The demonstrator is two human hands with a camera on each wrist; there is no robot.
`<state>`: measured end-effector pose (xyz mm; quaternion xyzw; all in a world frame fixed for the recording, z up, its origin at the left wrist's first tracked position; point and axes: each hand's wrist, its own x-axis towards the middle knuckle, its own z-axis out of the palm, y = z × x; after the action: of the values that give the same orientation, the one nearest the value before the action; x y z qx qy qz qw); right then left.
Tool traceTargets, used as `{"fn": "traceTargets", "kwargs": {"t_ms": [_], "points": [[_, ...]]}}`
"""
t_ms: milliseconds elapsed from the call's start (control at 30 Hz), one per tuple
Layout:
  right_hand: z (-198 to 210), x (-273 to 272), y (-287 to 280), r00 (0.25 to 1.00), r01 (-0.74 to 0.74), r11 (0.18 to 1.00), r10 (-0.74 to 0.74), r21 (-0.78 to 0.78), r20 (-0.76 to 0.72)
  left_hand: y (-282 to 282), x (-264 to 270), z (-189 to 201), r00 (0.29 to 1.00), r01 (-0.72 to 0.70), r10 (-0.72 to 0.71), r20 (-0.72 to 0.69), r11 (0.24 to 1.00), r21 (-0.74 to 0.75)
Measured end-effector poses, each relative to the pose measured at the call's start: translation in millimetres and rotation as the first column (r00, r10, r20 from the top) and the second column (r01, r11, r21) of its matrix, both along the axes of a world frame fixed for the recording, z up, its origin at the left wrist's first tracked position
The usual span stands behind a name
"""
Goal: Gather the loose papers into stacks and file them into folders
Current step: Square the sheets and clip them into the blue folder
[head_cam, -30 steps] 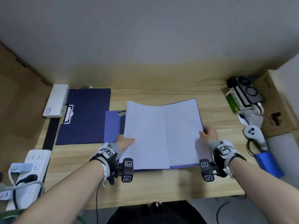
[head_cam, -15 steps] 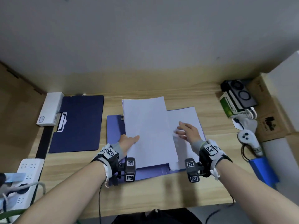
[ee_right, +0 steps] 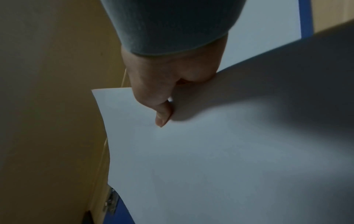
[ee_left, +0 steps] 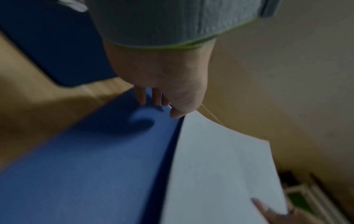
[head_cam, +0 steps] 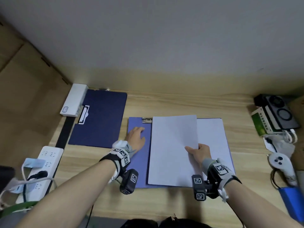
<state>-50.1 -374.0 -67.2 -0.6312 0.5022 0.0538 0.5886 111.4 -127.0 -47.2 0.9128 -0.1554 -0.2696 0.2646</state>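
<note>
- Right hand [head_cam: 199, 153] pinches the lifted sheet [head_cam: 174, 145] at its right edge, thumb on top and fingers beneath; the right wrist view shows the thumb [ee_right: 161, 116] flat on the paper.
- Left hand [head_cam: 136, 137] lies with relaxed, straight fingers on the bare left leaf of the open blue folder [head_cam: 139, 162], holding nothing, close to the metal clip [head_cam: 147, 120].
- That sheet hovers over the folder's middle; a second sheet [head_cam: 212, 140] lies flat on the right leaf.
- Paper this thin is light and floppy, judging by its curl in the wrist views; a one-edge pinch lets it sag and swing, so a grip nearer mid-edge or a second hand would likely steady it.
- Creasing under the thumb looks like the main risk.
- Hidden: the fingers under the sheet and whether more pages lie beneath. Left wrist view is blurred.
- Dark blue clipboard [head_cam: 100, 119] lies apart at left.
</note>
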Motion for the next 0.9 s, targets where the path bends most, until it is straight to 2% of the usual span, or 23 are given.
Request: {"fn": "traceTargets", "kwargs": {"t_ms": [33,100,200,333,633,900], "points": [[-4,-3,-1,1.000,-0.006,1.000,0.006,0.000,-0.017,2,7,0,0.991,0.101,-0.108,0.080,0.991,0.089],[-14,-6,-2,0.998,-0.036,0.999,0.035,-0.021,-0.050,5,24,-9,0.946,0.246,-0.288,0.146,0.936,0.252],[-25,-8,-3,0.996,-0.048,0.998,0.044,-0.051,-0.077,-3,39,-20,0.906,0.329,-0.404,0.124,0.859,0.393],[-30,-8,-6,0.994,-0.040,0.997,0.034,-0.063,-0.100,-9,44,-30,0.933,0.335,-0.361,-0.014,0.851,0.404],[-30,-4,-5,0.992,-0.052,0.996,0.043,-0.077,-0.120,-22,46,-32,0.951,0.300,-0.303,-0.059,0.863,0.407],[-27,-3,-5,0.991,-0.055,0.995,0.044,-0.086,-0.125,-33,57,-3,0.954,0.289,-0.297,-0.042,0.874,0.390]]}}
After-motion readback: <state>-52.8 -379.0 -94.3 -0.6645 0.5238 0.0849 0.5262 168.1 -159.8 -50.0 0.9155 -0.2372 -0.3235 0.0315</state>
